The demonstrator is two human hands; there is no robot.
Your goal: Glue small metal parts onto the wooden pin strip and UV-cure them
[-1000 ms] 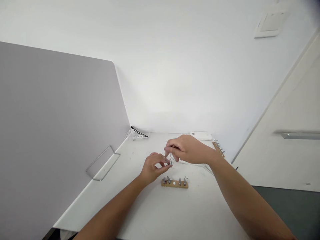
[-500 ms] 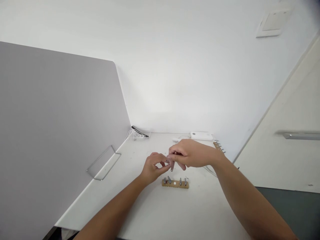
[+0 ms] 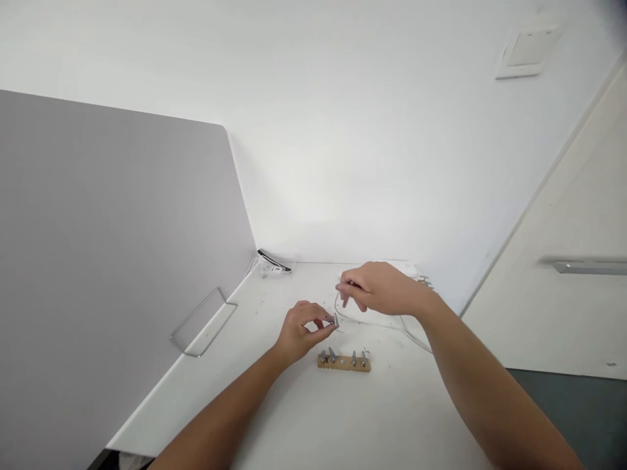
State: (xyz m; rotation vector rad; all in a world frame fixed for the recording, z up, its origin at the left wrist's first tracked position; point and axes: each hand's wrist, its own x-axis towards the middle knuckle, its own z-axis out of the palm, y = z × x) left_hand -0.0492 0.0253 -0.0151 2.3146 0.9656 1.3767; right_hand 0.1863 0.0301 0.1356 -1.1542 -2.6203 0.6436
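Observation:
My left hand [image 3: 306, 329] is closed in a pinch, with a small grey metal piece [image 3: 336, 320] between thumb and fingertips. Up and to the right of it hovers my right hand [image 3: 375, 287], thumb and fingers curled together; whatever they hold is hidden or too small to name. The two hands are apart. Nearer to me on the tabletop lies a short wooden strip [image 3: 347, 366]. Several grey tapered metal pieces [image 3: 353, 358] stand on it, two at each end, around a pale spot in the middle.
Behind my right hand are a white cable [image 3: 372, 322] and a second row of metal pieces [image 3: 425, 282], partly hidden. A black-and-white object [image 3: 274, 261] rests in the back left corner. A grey panel [image 3: 122, 261] with a wire handle [image 3: 203, 323] borders the white table [image 3: 372, 424].
My right hand has moved away from my left, up and slightly right, uncovering the cable. The left hand stays nearly in place, its small metal piece now showing.

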